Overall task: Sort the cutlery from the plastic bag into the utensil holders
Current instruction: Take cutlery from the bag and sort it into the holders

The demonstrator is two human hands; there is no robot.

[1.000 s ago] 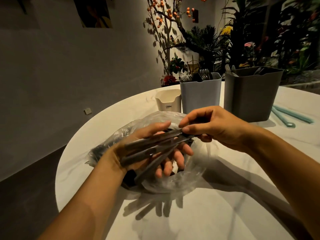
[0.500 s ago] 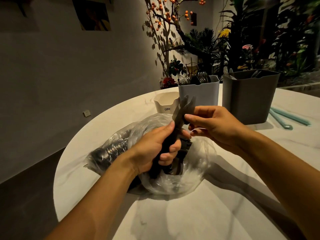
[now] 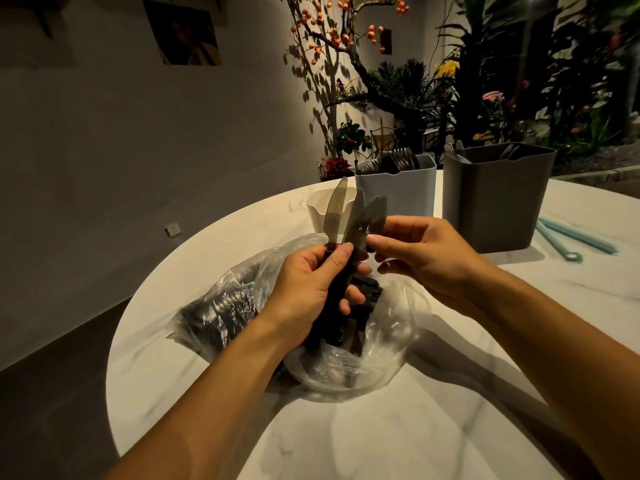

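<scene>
My left hand (image 3: 308, 289) grips a bunch of grey plastic knives (image 3: 349, 220) by their handles, blades pointing up. My right hand (image 3: 422, 258) pinches one blade of the bunch between thumb and forefinger. Under both hands lies a clear plastic bag (image 3: 374, 355) with more dark cutlery inside. Behind stand three holders: a small cream cup (image 3: 317, 209), a pale blue-grey holder (image 3: 401, 192) full of cutlery, and a larger dark grey holder (image 3: 495, 199) with a few pieces in it.
The round white marble table (image 3: 381, 431) ends close on the left and front. Two pale teal sticks (image 3: 568, 239) lie to the right of the dark grey holder. Plants and a branch with orange berries stand beyond the table.
The knives have swung from lying flat across my left palm to standing upright. My left hand has closed round their handles, and my right hand has shifted to the fanned blades.
</scene>
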